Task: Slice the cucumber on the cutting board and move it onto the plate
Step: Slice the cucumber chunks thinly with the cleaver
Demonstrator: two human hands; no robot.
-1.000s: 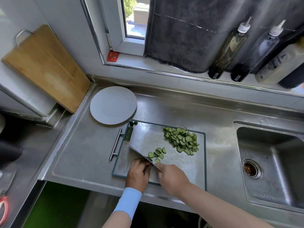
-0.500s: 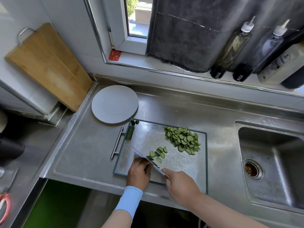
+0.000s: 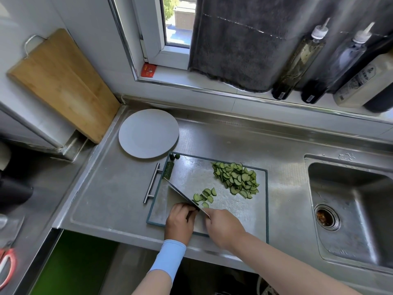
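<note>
A steel cutting board with a dark rim lies on the counter. A big heap of cucumber slices sits at its far right, and a few fresh half-moon slices lie mid-board. My right hand grips the handle of a cleaver, whose blade stands on the board beside those slices. Left of the blade, my left hand has its fingers curled over the last bit of cucumber, which is hidden. Cucumber ends lie at the board's far left corner. The white plate stands bare beyond the board.
A sink opens to the right. A wooden board leans on the left wall. Several bottles and a dark towel line the window sill. The board's bar handle sticks out left.
The cleaver has kept chopping, shifting slightly toward me along the hidden cucumber piece. My left hand has drawn back a little. The slice heaps look the same.
</note>
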